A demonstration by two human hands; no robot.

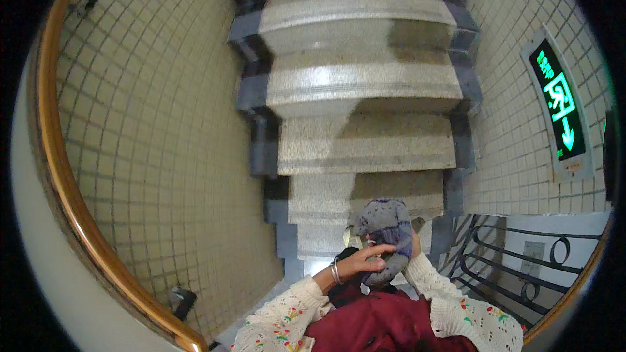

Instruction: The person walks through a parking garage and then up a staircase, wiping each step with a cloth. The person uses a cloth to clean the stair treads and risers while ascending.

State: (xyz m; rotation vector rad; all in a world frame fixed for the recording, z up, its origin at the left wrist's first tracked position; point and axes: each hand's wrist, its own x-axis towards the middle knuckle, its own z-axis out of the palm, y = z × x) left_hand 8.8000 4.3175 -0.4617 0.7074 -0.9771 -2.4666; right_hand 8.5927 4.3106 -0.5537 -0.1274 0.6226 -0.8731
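Observation:
A bundled grey cloth (pixel 385 215) with dark specks and purple bands is held in front of my body, above the lower steps. My left hand (pixel 362 262), with silver bangles at the wrist, reaches across it from the left. Its index finger and thumb press on the near part of the cloth. My right hand (pixel 416 245) grips the right side, and the cloth hides most of its fingers. Both forearms are in cream knitted sleeves with coloured embroidery. Dark red clothing (pixel 372 322) lies between my arms.
Speckled stone steps (pixel 365 78) with dark side borders run ahead. Tiled walls (pixel 163 124) flank them. A wooden handrail (pixel 59 163) curves along the left. On the right are a lit green exit sign (pixel 558 101) and a black metal railing (pixel 515 261).

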